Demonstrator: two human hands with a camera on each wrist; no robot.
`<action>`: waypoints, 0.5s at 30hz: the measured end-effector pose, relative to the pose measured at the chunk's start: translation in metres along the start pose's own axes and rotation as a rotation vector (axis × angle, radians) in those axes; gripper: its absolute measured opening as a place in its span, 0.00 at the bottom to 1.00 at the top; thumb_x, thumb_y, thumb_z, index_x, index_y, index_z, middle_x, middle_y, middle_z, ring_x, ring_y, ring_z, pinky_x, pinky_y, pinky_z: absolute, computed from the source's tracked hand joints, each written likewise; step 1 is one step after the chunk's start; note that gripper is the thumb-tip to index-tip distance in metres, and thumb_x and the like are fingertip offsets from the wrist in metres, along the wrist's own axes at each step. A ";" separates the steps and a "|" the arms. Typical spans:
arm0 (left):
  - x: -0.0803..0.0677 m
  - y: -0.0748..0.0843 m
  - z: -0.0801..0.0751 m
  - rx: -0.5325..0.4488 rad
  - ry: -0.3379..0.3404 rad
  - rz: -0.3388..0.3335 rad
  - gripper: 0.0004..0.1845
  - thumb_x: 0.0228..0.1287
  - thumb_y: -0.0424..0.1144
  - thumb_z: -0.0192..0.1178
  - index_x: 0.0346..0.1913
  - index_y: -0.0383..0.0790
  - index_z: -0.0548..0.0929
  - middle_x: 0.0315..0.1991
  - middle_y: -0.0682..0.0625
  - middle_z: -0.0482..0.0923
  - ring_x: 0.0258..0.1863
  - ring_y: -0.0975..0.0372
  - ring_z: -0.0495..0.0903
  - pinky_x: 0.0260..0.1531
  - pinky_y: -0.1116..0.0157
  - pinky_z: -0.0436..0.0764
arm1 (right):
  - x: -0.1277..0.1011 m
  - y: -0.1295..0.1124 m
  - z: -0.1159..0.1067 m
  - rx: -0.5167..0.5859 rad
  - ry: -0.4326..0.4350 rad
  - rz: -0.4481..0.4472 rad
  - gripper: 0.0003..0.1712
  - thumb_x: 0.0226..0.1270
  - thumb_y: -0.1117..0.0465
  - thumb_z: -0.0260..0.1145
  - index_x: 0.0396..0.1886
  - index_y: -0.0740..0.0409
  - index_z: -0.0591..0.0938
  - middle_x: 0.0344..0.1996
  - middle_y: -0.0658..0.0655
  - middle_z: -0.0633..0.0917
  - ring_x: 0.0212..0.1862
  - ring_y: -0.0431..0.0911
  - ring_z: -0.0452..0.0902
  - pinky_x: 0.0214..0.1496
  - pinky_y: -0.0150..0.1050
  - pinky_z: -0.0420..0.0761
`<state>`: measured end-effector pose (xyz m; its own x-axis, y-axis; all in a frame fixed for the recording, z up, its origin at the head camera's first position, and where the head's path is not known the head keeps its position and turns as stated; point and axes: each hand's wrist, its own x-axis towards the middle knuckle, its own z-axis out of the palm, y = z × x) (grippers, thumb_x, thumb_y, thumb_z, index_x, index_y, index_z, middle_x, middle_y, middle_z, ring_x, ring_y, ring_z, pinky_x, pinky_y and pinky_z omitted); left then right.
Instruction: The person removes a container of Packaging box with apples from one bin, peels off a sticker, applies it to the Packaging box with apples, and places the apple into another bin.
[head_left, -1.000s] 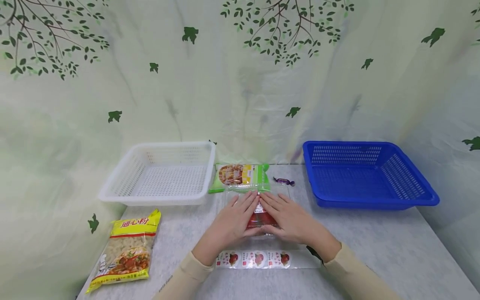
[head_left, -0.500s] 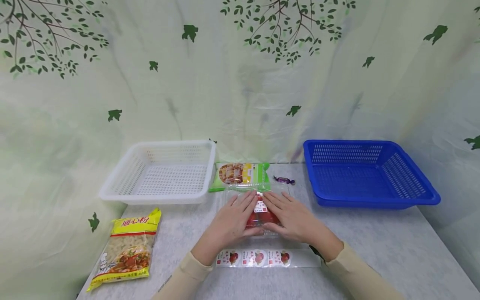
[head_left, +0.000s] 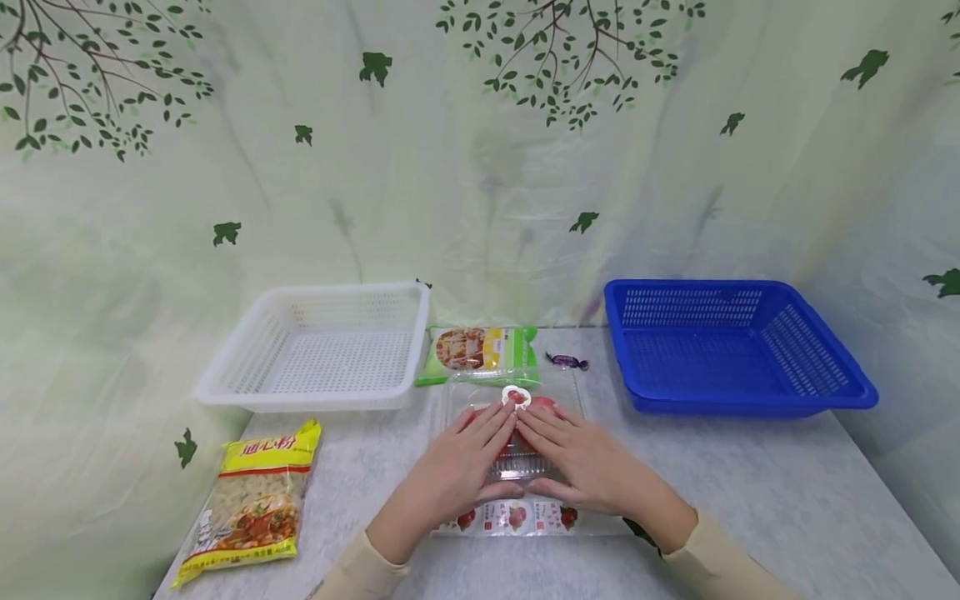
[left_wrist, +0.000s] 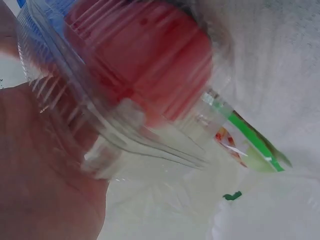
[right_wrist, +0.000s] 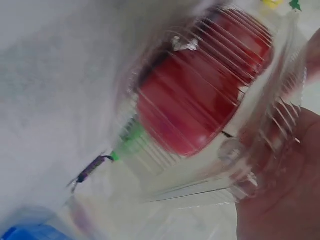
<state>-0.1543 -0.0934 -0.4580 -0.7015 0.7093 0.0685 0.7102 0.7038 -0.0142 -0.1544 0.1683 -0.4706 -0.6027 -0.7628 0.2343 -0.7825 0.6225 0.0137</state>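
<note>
In the middle of the table is a clear plastic clamshell box (head_left: 517, 468) with ridged sides. Round red fruit (left_wrist: 145, 60) shows through its plastic in both wrist views. A white sticker (head_left: 517, 395) with a small red picture is on the lid, partly covered by fingertips. My left hand (head_left: 456, 462) rests on the lid's left half, fingers straight and slanting inward. Mirroring it, my right hand (head_left: 581, 457) rests on the right half, and the fingertips nearly meet. Both thumbs lie at the box's near side. A strip of stickers (head_left: 517, 517) lies just in front, partly under the thumbs.
Behind the box lies a green food packet (head_left: 480, 348), with a purple wrapped candy (head_left: 567, 362) to its right. A white basket (head_left: 330, 400) stands back left, a blue basket (head_left: 750, 406) back right. A yellow pasta bag (head_left: 251, 504) lies at the left edge.
Both hands have slid toward me over the box, and the thumbs now reach the sticker strip. The sticker's far end, covered before, now shows beyond the fingertips.
</note>
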 end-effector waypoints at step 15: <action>-0.011 -0.008 0.003 -0.072 0.062 -0.068 0.51 0.74 0.73 0.51 0.84 0.38 0.58 0.86 0.45 0.56 0.86 0.52 0.55 0.83 0.46 0.58 | -0.008 0.003 0.000 0.096 0.040 0.058 0.44 0.78 0.37 0.60 0.83 0.57 0.66 0.83 0.55 0.67 0.84 0.50 0.61 0.83 0.54 0.63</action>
<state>-0.1521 -0.1070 -0.4613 -0.7450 0.6547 0.1281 0.6650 0.7440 0.0646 -0.1514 0.1762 -0.4728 -0.6422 -0.7172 0.2706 -0.7590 0.6443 -0.0935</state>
